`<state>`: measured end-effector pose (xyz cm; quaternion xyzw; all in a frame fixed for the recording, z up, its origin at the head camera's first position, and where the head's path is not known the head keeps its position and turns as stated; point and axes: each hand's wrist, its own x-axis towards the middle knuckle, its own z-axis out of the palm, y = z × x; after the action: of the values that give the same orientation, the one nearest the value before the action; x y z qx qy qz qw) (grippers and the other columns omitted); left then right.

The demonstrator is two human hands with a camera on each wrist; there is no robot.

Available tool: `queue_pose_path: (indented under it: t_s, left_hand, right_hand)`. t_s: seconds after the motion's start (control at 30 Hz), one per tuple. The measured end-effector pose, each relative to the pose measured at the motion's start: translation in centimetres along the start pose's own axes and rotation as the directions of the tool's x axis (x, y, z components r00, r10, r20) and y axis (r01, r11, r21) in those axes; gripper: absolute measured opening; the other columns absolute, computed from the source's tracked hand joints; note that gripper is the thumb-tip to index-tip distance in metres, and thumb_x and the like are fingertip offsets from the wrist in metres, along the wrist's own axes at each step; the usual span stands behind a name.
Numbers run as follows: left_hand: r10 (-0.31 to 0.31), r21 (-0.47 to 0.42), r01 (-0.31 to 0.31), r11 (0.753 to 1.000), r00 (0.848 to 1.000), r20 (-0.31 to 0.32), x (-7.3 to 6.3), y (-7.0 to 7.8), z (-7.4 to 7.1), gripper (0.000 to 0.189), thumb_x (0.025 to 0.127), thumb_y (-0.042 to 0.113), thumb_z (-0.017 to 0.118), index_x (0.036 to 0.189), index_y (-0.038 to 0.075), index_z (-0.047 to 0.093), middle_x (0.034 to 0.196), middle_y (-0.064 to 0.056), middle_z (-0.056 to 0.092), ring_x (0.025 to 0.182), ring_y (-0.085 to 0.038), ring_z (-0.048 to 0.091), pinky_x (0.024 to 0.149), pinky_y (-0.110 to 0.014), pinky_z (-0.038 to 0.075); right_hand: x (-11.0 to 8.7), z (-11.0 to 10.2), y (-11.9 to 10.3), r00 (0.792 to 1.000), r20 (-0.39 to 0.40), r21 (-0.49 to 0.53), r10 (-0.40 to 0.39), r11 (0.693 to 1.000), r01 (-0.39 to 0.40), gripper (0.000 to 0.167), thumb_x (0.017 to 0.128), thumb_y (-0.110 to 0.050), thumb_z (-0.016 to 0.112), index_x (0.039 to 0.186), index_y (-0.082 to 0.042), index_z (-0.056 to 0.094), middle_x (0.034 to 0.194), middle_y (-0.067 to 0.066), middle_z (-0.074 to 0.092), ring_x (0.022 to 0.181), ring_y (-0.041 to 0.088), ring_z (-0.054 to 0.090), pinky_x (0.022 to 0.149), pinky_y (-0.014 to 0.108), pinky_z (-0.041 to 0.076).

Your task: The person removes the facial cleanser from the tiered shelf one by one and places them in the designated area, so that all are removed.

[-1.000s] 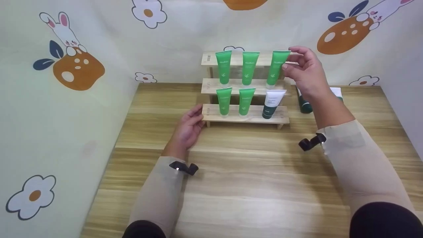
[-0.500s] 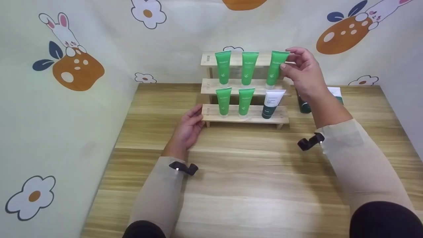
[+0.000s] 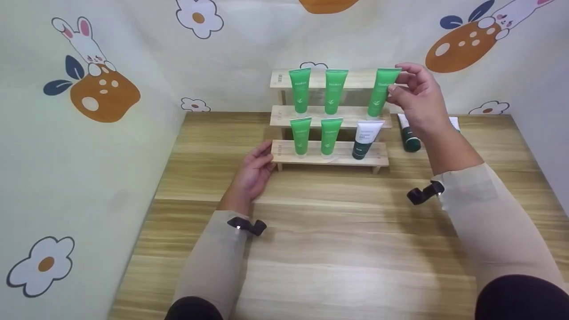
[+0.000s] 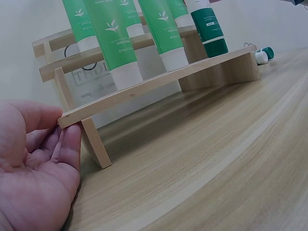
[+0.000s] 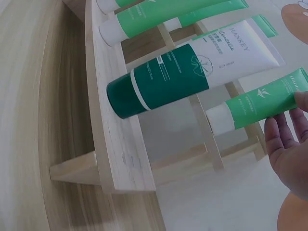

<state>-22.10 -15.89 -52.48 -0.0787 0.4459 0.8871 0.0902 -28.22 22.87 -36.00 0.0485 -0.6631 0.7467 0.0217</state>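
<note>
My right hand (image 3: 420,98) pinches a green squeeze tube (image 3: 378,95) between thumb and fingers at the right end of a three-tier wooden rack's middle tier. In the right wrist view the tube's white cap (image 5: 220,119) is close over that tier. My left hand (image 3: 255,175) grips the left end of the rack's lowest tier (image 3: 342,153), with fingers above and below the board corner (image 4: 67,119) in the left wrist view. Two green tubes (image 3: 335,91) stand farther left on the middle tier. Below them are two more green tubes (image 3: 301,135) and a white and dark green tube (image 3: 366,140).
Behind my right forearm, white and dark green tubes (image 3: 411,138) lie on the wood-grain table (image 3: 320,231) to the right of the rack. A patterned cloth wall (image 3: 249,53) stands right behind the rack, and another rises along the left side.
My right hand has shifted the green tube a little to the right along the middle tier, after a slight move left. The left hand and the rack stay in place.
</note>
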Motion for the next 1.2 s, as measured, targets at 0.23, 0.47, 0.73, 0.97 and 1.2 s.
queue_pose_path:
  t_s: [0.23, 0.47, 0.73, 0.97, 1.2]
  left_hand:
    - [0.0, -0.003, 0.0, 1.0, 1.0, 0.007, 0.0, 0.1, -0.1, 0.059, 0.103, -0.01, 0.048, 0.161, 0.001, 0.041, 0.152, -0.007, 0.053, 0.114, -0.011, 0.063, 0.086, -0.02, 0.053]
    - [-0.012, 0.003, 0.012, 1.0, 1.0, -0.007, -0.1, 0.1, -0.2, 0.056, 0.103, -0.009, 0.052, 0.157, 0.003, 0.047, 0.146, -0.003, 0.059, 0.114, -0.013, 0.064, 0.088, -0.02, 0.055]
    - [-0.013, 0.002, 0.013, 1.0, 1.0, -0.011, -0.1, 0.1, -0.1, 0.057, 0.102, -0.01, 0.052, 0.157, 0.003, 0.048, 0.145, -0.003, 0.061, 0.112, -0.013, 0.066, 0.087, -0.02, 0.056]
    - [-0.016, 0.015, 0.016, 1.0, 1.0, -0.009, -0.2, 0.1, 0.0, 0.057, 0.101, -0.009, 0.053, 0.157, 0.004, 0.048, 0.148, -0.005, 0.058, 0.115, -0.013, 0.064, 0.09, -0.02, 0.055]
    - [-0.007, 0.024, 0.007, 1.0, 1.0, 0.009, -0.1, 0.1, -0.2, 0.058, 0.102, -0.009, 0.052, 0.158, 0.003, 0.046, 0.158, -0.008, 0.052, 0.123, -0.015, 0.061, 0.096, -0.022, 0.054]
  right_hand:
    - [-0.5, -1.8, -0.3, 0.998, -0.056, 0.023, 0.033, 0.999, -0.031, 0.056, 0.099, -0.009, 0.076, 0.148, -0.022, 0.051, 0.132, 0.008, 0.066, 0.119, 0.025, 0.069, 0.093, 0.026, 0.064]
    - [-1.0, -4.0, -0.4, 0.991, -0.109, 0.049, 0.073, 0.996, -0.068, 0.061, 0.095, -0.012, 0.08, 0.148, -0.021, 0.05, 0.132, 0.006, 0.067, 0.12, 0.023, 0.068, 0.091, 0.026, 0.064]
    - [-1.9, -7.3, 0.4, 0.982, -0.173, 0.03, 0.079, 0.997, -0.075, 0.058, 0.096, -0.013, 0.08, 0.147, -0.021, 0.054, 0.129, 0.004, 0.066, 0.121, 0.02, 0.064, 0.088, 0.023, 0.063]
    - [-2.9, -10.6, 0.9, 0.966, -0.239, 0.054, 0.099, 0.995, -0.089, 0.063, 0.092, -0.016, 0.084, 0.147, -0.021, 0.055, 0.129, 0.002, 0.063, 0.119, 0.017, 0.063, 0.088, 0.019, 0.063]
    - [-3.4, -13.8, 1.1, 0.942, -0.307, 0.045, 0.138, 0.99, -0.13, 0.065, 0.092, -0.021, 0.084, 0.15, -0.025, 0.056, 0.131, -0.002, 0.062, 0.119, 0.014, 0.061, 0.087, 0.016, 0.061]
